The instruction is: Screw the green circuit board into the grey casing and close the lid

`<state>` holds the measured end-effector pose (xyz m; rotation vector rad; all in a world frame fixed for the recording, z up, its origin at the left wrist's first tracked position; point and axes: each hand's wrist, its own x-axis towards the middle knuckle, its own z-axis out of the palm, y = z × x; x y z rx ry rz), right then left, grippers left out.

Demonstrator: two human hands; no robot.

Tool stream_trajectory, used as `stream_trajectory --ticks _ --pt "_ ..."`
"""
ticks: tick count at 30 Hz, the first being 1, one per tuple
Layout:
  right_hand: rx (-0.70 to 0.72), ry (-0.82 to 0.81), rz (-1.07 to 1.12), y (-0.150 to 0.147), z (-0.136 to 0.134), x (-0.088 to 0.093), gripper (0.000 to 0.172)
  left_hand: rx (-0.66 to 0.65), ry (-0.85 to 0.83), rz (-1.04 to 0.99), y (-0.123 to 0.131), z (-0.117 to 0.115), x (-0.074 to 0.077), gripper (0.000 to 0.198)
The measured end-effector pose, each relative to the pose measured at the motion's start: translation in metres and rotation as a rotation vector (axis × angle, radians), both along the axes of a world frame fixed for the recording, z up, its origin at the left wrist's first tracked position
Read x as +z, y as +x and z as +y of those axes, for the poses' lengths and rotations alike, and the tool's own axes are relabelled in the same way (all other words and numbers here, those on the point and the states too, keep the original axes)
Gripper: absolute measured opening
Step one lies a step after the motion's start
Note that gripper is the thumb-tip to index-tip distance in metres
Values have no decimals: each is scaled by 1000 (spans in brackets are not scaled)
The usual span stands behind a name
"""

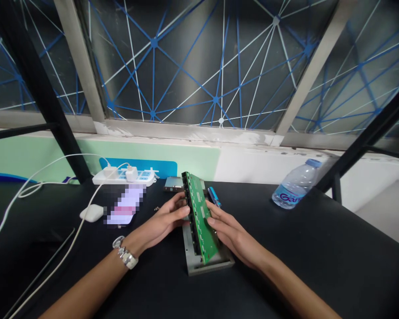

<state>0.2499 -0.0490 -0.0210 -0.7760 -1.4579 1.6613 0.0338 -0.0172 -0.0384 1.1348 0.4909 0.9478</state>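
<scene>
Green rectangular circuit board (201, 215) stands tilted on edge over a flat grey metal case (213, 266) — left hand (162, 223) and right hand (234, 237) each grasp one side. Probably midway — neither seated flat nor lifted clear.

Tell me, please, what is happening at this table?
A person holds a green circuit board with both bare hands. The left hand grips its left edge, and the right hand presses against its green face. The board stands tilted on its long edge over a grey metal tray on the black table. A blue-handled screwdriver lies just behind, a water bottle is further right, and a white power strip sits at the back left.
</scene>
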Motion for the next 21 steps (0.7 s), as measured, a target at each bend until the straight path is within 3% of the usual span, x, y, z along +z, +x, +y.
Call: stream_trajectory --ticks 4,9,15,21 --pt "100 119 -7 -6 -6 5 75 -97 -38 -23 5 -6 -1 49" --pt "155 166 -5 -11 -7 8 98 -93 -45 -22 9 -10 1 53" --pt "140 161 -16 -12 -7 7 93 -52 -48 10 13 -12 0 57" --pt "158 128 18 -9 -7 14 82 -91 18 49 9 -12 6 54"
